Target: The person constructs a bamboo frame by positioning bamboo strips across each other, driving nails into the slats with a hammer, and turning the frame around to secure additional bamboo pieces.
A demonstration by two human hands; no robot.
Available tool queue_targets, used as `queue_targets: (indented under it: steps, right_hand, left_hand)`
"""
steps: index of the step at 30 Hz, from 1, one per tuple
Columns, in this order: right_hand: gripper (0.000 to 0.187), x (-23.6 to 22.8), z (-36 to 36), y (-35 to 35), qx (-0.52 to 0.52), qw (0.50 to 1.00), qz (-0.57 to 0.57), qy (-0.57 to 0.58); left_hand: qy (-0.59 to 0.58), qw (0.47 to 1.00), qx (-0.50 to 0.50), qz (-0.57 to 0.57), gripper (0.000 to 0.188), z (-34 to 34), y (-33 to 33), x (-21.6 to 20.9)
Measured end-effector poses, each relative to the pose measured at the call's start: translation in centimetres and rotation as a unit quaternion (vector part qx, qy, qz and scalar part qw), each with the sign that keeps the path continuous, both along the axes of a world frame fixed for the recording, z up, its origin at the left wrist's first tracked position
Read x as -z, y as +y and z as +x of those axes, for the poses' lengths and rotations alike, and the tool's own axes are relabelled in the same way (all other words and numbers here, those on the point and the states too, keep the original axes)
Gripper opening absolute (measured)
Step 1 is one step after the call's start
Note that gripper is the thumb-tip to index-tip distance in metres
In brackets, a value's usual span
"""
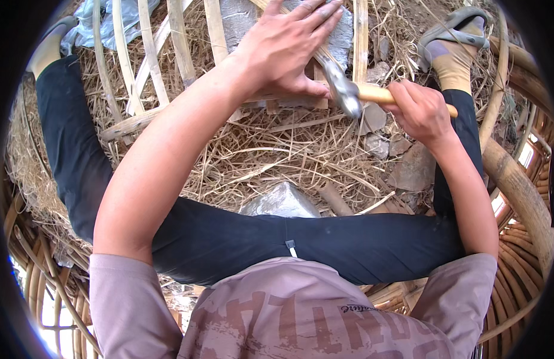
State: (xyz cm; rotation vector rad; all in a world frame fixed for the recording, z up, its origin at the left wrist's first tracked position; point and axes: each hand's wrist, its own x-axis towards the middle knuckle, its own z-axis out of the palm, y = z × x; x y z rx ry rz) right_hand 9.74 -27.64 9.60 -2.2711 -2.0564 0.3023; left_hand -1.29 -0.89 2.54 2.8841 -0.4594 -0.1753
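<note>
My right hand (pixel 422 110) is wrapped around the wooden handle of a hammer (pixel 373 94). The hammer's shiny metal head (pixel 344 90) lies close to my left thumb, over the end of a wooden slat. My left hand (pixel 289 51) rests palm down with its fingers stretched and thumb out, across the slats above a grey stone slab (pixel 234 30). Beneath it runs a crosspiece (pixel 133 124) joined to several pale bamboo slats (pixel 150 51), forming a rack-like frame. What lies under my left palm is hidden.
Dry straw and shavings (pixel 253 149) cover the ground between my legs. A grey block (pixel 281 200) sits near my lap, and flat stones (pixel 413 167) lie at the right. Curved bamboo work (pixel 516 191) stands along the right side. A bluish plastic sheet (pixel 112 24) is at the far left.
</note>
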Motion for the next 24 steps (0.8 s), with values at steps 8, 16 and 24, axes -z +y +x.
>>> queue_targets:
  steps: [8,16,24]
  right_hand:
    - [0.023,-0.4,0.3,0.4,-0.040,0.998,0.013,-0.049]
    - [0.027,-0.3,-0.4,0.9,-0.046,0.995,0.000,-0.089]
    - [0.025,-1.1,-1.1,0.4,-0.068,0.996,0.036,-0.045]
  left_hand:
    - [-0.002,1.000,0.000,0.022,0.122,-0.2,-0.1,-0.4]
    - [-0.007,1.000,0.000,-0.014,0.116,-0.2,0.0,0.8]
    - [0.006,1.000,0.007,0.012,0.115,0.2,0.0,-0.3]
